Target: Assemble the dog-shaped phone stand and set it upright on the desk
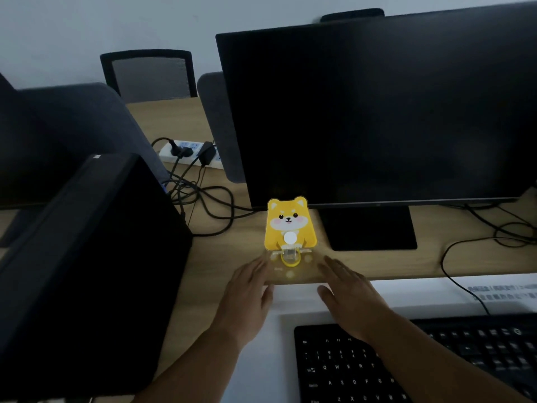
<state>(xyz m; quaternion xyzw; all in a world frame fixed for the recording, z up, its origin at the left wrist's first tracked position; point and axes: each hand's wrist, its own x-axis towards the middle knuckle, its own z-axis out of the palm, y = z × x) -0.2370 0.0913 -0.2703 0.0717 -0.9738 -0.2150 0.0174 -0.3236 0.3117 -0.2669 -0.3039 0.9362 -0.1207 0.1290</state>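
The yellow dog-shaped phone stand (289, 225) stands upright on the wooden desk (220, 257), just in front of the monitor's lower left corner. Its back panel shows a dog face and a white round dot, and it rises from a clear base with a yellow ring. My left hand (247, 298) lies flat just left of the base, fingers apart, holding nothing. My right hand (348, 295) lies flat just right of the base, fingers apart, also holding nothing. Neither hand grips the stand.
A large dark monitor (377, 112) stands right behind the stand. A black computer tower (87, 271) fills the left. A black keyboard (406, 362) lies on a white box (290, 298) in front. Cables and a power strip (189, 152) sit at the back left.
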